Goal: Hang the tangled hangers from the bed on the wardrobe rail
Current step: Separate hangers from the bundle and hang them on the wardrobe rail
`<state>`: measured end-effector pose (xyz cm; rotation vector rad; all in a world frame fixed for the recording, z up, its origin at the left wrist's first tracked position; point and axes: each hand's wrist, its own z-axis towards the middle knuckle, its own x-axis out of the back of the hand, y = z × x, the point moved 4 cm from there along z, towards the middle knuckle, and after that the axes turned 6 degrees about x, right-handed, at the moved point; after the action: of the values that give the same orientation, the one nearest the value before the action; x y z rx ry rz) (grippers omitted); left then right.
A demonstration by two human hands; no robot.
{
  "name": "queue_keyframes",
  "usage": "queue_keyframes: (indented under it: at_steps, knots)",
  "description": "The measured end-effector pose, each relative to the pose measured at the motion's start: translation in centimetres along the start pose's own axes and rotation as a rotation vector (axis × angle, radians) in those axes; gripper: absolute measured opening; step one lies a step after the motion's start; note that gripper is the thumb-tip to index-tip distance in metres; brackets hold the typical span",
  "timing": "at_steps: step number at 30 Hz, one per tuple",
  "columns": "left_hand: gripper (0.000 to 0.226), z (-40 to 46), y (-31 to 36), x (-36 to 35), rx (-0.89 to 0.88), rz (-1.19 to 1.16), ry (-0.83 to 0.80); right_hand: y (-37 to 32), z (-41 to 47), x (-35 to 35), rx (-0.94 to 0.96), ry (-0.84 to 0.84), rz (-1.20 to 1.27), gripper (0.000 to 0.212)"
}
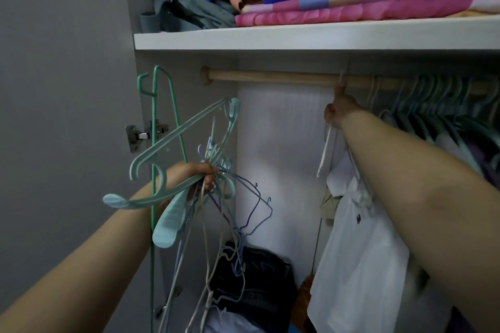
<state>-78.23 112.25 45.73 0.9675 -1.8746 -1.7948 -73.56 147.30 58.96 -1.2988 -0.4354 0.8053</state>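
The left hand is clenched around a snarled bunch of hangers, held up in front of the open wardrobe, well left of the clothes already hanging. Thick pale-teal plastic ones jut out stiffly at the top; thin wire ones dangle below, hooked through each other. They look light but springy and prone to snag, so each is best taken by its neck, just under the hook. The right hand pinches a single white hanger by its neck, lifting the hook to the wooden rail.
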Motion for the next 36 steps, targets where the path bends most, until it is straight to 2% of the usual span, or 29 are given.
queue_keyframes:
  at_steps: [4, 5, 7, 10, 11, 14, 19, 21, 23, 25, 26, 27, 28, 30, 32, 33, 34, 36]
  knots:
    - [0.009, 0.9, 0.0, 0.7, -0.02, -0.061, -0.007, 1.7, 1.1, 1.0, -0.048, 0.001, -0.198, 0.069]
    - [0.009, 1.0, 0.1, 0.7, -0.021, -0.066, -0.011, 1.8, 1.8, 1.2, -0.055, 0.055, -0.251, 0.07]
    - [0.012, 1.1, 0.0, 0.6, -0.021, -0.054, -0.012, 0.9, 2.0, 1.7, 0.018, 0.194, -0.243, 0.083]
    - [0.015, 1.1, 0.0, 1.0, -0.03, -0.021, 0.001, 0.5, 2.2, 2.6, 0.153, 0.237, -0.498, 0.092]
    - [0.014, 1.1, 0.0, 1.2, -0.029, -0.015, -0.005, 0.5, 2.6, 3.1, 0.13, 0.247, -0.615, 0.089]
    - [0.017, 0.5, -0.4, 1.4, -0.024, 0.009, -0.061, 1.0, 1.4, 4.2, 0.049, 0.261, -0.612, 0.058]
    - [0.039, -0.4, -1.4, 1.5, -0.039, -0.004, -0.129, 1.4, -2.6, 3.3, 0.055, 0.39, -0.788, 0.063]
    - [0.042, -0.5, -1.7, 1.8, -0.042, 0.018, -0.128, 2.3, -5.9, 1.7, 0.212, 0.373, -0.816, 0.069]
    - [0.042, -0.7, -1.9, 2.0, -0.042, 0.02, -0.13, 3.6, -9.7, 0.0, 0.602, 0.364, -0.89, 0.065]
    - [0.041, -0.9, -2.0, 2.1, -0.043, 0.022, -0.14, 5.0, -14.5, -2.5, 1.03, 0.254, -0.895, 0.053]
    - [0.04, -1.0, -2.0, 2.1, -0.035, 0.015, -0.144, 5.8, -16.2, -3.8, 1.129, 0.097, -0.893, 0.046]
    - [0.04, -1.2, -2.0, 1.9, -0.028, 0.006, -0.15, 6.9, -17.5, -5.1, 1.098, -0.118, -0.928, 0.041]
    - [0.04, -1.3, -2.0, 1.8, -0.023, 0.004, -0.155, 8.7, -18.2, -6.3, 0.969, -0.358, -1.003, 0.043]
    - [0.041, -1.7, -1.8, 1.4, -0.016, 0.026, -0.162, 13.1, -18.7, -7.4, 0.723, -0.706, -1.242, 0.074]
    - [0.045, -2.1, -1.6, 1.2, 0.009, 0.061, -0.174, 17.3, -18.7, -7.4, 0.597, -0.861, -1.416, 0.116]
    - [0.046, -2.3, -1.6, 1.3, 0.026, 0.068, -0.181, 19.0, -18.5, -7.2, 0.553, -0.9, -1.445, 0.13]
    - [0.046, -2.4, -1.6, 1.4, 0.04, 0.068, -0.186, 20.0, -18.5, -7.0, 0.519, -0.913, -1.418, 0.135]
    - [0.046, -2.9, -1.9, 1.9, 0.057, 0.072, -0.195, 20.4, -18.7, -7.1, 0.436, -0.865, -1.178, 0.126]
